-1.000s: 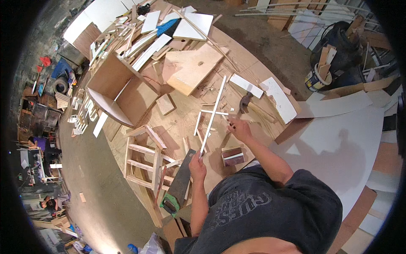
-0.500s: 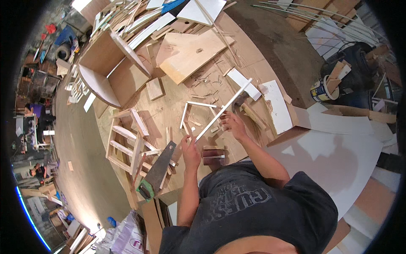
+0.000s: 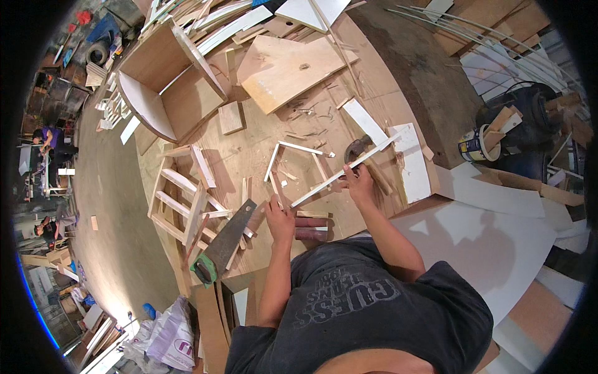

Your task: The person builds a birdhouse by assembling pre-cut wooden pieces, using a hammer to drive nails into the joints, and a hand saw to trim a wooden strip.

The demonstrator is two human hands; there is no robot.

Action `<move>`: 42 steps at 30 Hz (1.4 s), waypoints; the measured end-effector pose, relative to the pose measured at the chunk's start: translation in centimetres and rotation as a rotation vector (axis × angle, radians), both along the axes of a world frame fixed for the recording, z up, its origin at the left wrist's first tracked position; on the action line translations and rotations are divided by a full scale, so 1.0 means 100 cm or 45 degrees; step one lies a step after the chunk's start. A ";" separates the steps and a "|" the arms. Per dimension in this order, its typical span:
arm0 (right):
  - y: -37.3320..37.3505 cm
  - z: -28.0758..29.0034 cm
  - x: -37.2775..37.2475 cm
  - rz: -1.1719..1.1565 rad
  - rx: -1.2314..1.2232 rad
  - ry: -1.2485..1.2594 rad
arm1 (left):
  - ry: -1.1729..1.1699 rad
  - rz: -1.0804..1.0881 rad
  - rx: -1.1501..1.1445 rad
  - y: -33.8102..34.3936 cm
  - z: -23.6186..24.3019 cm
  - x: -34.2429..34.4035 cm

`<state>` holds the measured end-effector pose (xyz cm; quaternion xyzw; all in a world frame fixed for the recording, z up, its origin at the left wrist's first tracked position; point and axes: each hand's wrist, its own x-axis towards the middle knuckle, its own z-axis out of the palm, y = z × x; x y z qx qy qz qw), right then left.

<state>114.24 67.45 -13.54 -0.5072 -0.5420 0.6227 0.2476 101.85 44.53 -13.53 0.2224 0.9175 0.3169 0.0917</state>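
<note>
A long white wooden strip (image 3: 324, 184) slants across the workbench. My right hand (image 3: 358, 187) pinches it past its middle. Its lower end meets my left hand (image 3: 280, 218), whose closed fingers are around the near end of a small wooden frame (image 3: 270, 163). That frame of thin strips lies on the bench with its near side open, and the white strip runs close along that side. Beyond my right hand is a hammer (image 3: 357, 149), partly covered by the strip. A handsaw (image 3: 225, 240) with a green handle lies left of my left hand.
A slatted wooden frame (image 3: 180, 193) and a curved plywood box (image 3: 168, 87) stand to the left. A pale board (image 3: 293, 71) and piled offcuts lie at the back. White panels (image 3: 479, 218) lean at the right, near a bucket (image 3: 478, 144). Nails and chips litter the bench.
The white strip has come down toward the bench, next to the small frame. My right hand, spread before, now grips the strip. My left hand stays near its lower end.
</note>
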 end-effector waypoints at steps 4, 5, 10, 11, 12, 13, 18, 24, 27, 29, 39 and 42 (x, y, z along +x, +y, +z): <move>-0.014 -0.009 0.005 -0.017 -0.113 0.027 | -0.102 -0.063 -0.031 -0.011 -0.014 -0.013; -0.010 -0.019 0.009 -0.044 -0.140 0.052 | -0.188 -0.018 -0.037 -0.004 -0.012 -0.015; -0.013 -0.038 0.003 -0.065 -0.153 0.037 | -1.063 0.323 0.365 -0.024 -0.028 -0.036; -0.014 -0.037 0.001 -0.130 -0.242 0.104 | -1.283 0.330 0.402 -0.029 -0.028 -0.039; -0.013 -0.035 -0.001 -0.128 -0.235 0.109 | -1.502 0.334 0.440 -0.033 -0.028 -0.042; -0.007 -0.036 0.005 -0.080 -0.171 0.056 | -1.629 0.366 0.537 -0.033 -0.024 -0.036; -0.023 0.012 -0.011 -0.197 -0.303 0.275 | -1.764 0.329 0.752 -0.052 -0.015 -0.042; -0.029 0.044 -0.013 -0.188 -0.214 0.262 | -1.776 0.357 1.026 -0.054 -0.003 -0.039; -0.035 0.051 -0.010 -0.264 -0.218 0.261 | -1.775 0.421 1.164 -0.051 0.009 -0.038; -0.046 0.067 -0.013 -0.285 -0.301 0.362 | -1.777 0.497 1.239 -0.054 0.016 -0.042; -0.058 0.113 -0.044 -0.171 -0.241 0.595 | -1.753 0.426 1.483 -0.056 0.080 -0.059; -0.058 0.137 -0.053 -0.199 -0.220 0.597 | -1.688 0.449 1.500 -0.058 0.090 -0.060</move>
